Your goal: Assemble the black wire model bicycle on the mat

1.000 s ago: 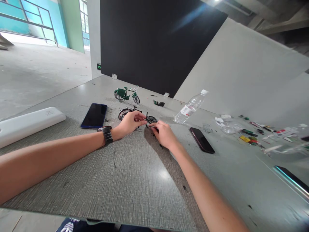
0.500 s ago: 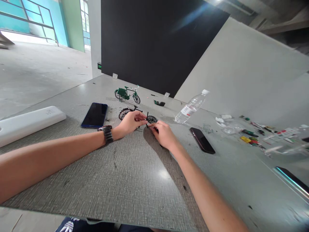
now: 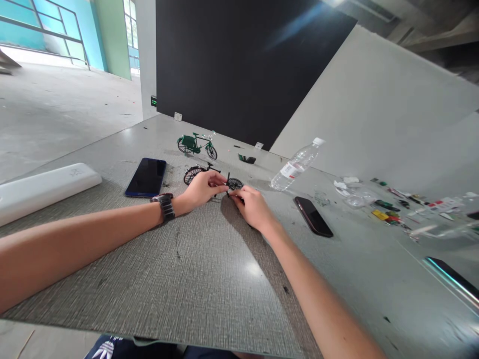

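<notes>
A small black model bicycle stands on the grey textured table, its rear wheel and saddle showing to the left of my fingers. My left hand, with a dark watch on the wrist, is closed in a pinch on the bicycle's front part. My right hand pinches low at the front wheel, close to my left fingertips. The exact spot that the fingers grip is partly hidden. Just behind stands a finished-looking green model bicycle with green side bags.
A blue-edged phone and a long white case lie to the left. On the right are a tilted plastic bottle, a dark phone and scattered small parts. A black panel rises behind.
Almost nothing differs. Both hands keep their pinch at the front of the black model bicycle, and the view has shifted very slightly.
</notes>
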`<state>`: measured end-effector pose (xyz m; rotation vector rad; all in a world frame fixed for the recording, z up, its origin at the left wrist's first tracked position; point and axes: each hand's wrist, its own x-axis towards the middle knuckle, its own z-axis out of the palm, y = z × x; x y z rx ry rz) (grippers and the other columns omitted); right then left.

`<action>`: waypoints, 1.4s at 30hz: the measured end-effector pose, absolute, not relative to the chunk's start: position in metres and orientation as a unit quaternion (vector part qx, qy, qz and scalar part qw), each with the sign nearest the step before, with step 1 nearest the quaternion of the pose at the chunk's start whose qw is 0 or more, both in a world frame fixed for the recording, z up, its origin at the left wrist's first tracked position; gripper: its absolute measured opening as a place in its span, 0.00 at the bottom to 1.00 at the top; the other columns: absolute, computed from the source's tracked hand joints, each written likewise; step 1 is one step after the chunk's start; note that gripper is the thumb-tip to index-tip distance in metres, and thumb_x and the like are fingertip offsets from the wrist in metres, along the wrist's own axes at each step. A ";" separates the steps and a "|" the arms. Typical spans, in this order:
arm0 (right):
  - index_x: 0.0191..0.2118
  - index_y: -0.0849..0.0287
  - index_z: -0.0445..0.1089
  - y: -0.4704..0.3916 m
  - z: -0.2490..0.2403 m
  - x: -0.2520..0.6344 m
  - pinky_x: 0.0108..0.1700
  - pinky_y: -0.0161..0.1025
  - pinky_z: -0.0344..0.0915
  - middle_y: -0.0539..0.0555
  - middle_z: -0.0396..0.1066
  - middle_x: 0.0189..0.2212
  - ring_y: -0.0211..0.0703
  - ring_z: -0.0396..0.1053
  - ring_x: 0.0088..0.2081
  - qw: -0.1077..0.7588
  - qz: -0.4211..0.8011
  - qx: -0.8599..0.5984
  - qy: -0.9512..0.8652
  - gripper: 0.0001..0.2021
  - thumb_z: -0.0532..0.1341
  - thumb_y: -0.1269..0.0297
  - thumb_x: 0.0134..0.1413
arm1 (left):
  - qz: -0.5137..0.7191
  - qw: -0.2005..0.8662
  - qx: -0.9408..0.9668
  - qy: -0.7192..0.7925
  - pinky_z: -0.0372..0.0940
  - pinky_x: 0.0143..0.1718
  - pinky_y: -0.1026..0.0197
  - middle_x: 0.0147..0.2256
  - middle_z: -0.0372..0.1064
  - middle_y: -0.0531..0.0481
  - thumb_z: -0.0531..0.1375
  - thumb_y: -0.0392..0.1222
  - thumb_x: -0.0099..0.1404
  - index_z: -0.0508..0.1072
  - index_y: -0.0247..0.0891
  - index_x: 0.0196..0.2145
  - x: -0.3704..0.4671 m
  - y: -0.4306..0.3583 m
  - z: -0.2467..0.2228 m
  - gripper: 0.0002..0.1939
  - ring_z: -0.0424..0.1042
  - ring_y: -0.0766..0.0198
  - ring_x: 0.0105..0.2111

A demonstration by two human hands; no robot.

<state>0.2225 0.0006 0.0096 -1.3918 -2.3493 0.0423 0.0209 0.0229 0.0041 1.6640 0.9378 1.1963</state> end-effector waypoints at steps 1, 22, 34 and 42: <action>0.45 0.57 0.77 0.001 0.009 0.222 0.45 0.42 0.67 0.57 0.73 0.38 0.47 0.73 0.40 0.205 0.015 -0.499 -0.842 0.12 0.56 0.68 0.66 | 0.480 0.429 0.667 0.375 0.66 0.33 0.62 0.34 0.76 0.46 0.68 0.37 0.58 0.74 0.33 0.36 0.021 0.023 0.004 0.09 0.73 0.63 0.34; 0.44 0.55 0.77 -0.019 0.037 0.218 0.35 0.37 0.64 0.53 0.71 0.34 0.38 0.66 0.29 0.343 -0.019 -0.434 -0.833 0.12 0.55 0.67 0.66 | 0.474 0.419 0.696 0.338 0.69 0.41 0.57 0.34 0.78 0.46 0.68 0.39 0.58 0.76 0.34 0.37 0.020 0.030 -0.006 0.10 0.76 0.61 0.34; 0.45 0.54 0.76 -0.021 0.037 0.218 0.37 0.40 0.65 0.54 0.72 0.36 0.40 0.67 0.32 0.325 0.008 -0.451 -0.831 0.12 0.54 0.64 0.67 | 0.459 0.418 0.709 0.334 0.68 0.42 0.57 0.33 0.78 0.47 0.68 0.39 0.58 0.77 0.35 0.37 0.018 0.028 -0.002 0.09 0.76 0.61 0.35; 0.44 0.57 0.74 -0.021 0.040 0.222 0.36 0.38 0.66 0.54 0.71 0.37 0.40 0.69 0.33 0.330 0.051 -0.436 -0.836 0.09 0.58 0.65 0.64 | 0.450 0.421 0.713 0.336 0.68 0.38 0.60 0.31 0.77 0.48 0.68 0.41 0.58 0.78 0.35 0.37 0.018 0.025 0.000 0.10 0.74 0.62 0.33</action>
